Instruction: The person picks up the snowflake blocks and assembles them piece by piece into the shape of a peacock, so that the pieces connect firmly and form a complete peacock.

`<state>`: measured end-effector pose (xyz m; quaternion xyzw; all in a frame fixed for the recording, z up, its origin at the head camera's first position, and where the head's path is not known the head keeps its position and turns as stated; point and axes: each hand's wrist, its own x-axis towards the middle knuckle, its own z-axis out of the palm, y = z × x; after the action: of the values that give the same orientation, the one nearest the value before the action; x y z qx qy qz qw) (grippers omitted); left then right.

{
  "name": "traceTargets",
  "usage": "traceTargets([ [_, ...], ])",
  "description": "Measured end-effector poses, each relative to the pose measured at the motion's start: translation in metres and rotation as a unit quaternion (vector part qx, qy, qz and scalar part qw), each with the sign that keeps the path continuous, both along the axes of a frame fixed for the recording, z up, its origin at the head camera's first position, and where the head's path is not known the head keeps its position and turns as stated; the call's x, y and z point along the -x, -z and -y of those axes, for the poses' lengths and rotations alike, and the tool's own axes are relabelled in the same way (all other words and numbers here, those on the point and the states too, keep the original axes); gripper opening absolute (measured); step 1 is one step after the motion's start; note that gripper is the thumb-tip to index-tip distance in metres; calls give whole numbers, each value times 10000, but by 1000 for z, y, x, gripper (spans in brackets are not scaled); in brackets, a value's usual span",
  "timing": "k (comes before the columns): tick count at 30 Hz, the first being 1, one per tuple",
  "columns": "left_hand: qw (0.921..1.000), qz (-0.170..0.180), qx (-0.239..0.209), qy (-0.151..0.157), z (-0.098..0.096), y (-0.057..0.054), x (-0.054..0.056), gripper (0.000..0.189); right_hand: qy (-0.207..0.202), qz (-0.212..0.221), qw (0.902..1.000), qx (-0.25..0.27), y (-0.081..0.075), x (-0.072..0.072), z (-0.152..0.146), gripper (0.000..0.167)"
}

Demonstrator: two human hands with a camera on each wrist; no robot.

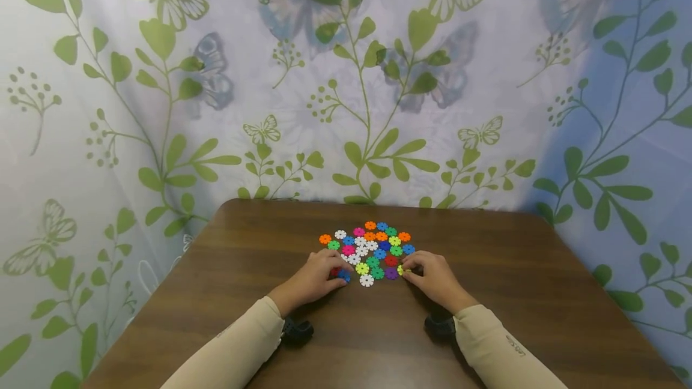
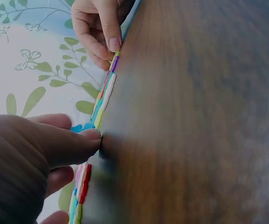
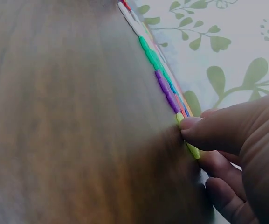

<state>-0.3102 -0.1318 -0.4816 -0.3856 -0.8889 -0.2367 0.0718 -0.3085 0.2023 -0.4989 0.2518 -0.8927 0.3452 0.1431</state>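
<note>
Several notched plastic discs in many colours lie spread on the brown table. At the near left of the spread, my left hand [image 1: 313, 277] pinches a blue disc [image 2: 84, 127] between thumb and fingers; the disc looks slightly raised in the left wrist view. Part of a red disc [image 2: 85, 183] shows beyond that thumb. On the right side my right hand [image 1: 437, 278] pinches a yellow disc [image 3: 193, 150] at the table surface, its thumb over the disc's top. A purple disc [image 1: 391, 273] lies right beside the yellow one. A white disc [image 1: 366, 280] lies nearest to me, between the hands.
Orange discs [image 1: 370, 225] and green discs [image 1: 391, 232] lie at the far side of the spread. Behind the wooden table [image 1: 259, 227] hangs a curtain [image 1: 303, 107] printed with leaves and butterflies. Dark bands with camera mounts sit at both wrists.
</note>
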Motion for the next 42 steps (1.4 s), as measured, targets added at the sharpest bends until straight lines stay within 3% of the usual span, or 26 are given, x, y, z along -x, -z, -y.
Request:
traceTargets([
  [3, 9996, 64, -288, 49, -1, 1, 2, 22, 51, 229, 9996, 138, -1, 0, -1, 15],
  [10, 9963, -173, -792, 295, 0, 4, 3, 10, 29, 694, 9970, 336, -2, -1, 0, 18],
  [15, 9918, -255, -1233, 240, -1, 5, 3, 10, 183, 361, 9979, 503, -1, -1, 2, 16],
  [22, 9872, -66, -1587, -137, -3, 5, 4, 11, 415, -61, 9942, 993, -2, -2, 11, 9],
  [26, 9857, -89, -1659, -275, -6, 5, 3, 13, 56, 91, 9894, 1451, -4, -6, 20, 13],
  [32, 9842, -56, -1761, -157, -14, 3, 1, 10, -832, 677, 9708, 2145, -5, -17, 41, 24],
  [37, 9830, -76, -1830, -94, -19, 2, 0, 11, -888, 781, 9681, 2209, -8, -25, 57, 23],
  [42, 9762, 255, -2152, -131, -20, 1, -2, 11, -762, 871, 9637, 2405, -9, -29, 65, 22],
])
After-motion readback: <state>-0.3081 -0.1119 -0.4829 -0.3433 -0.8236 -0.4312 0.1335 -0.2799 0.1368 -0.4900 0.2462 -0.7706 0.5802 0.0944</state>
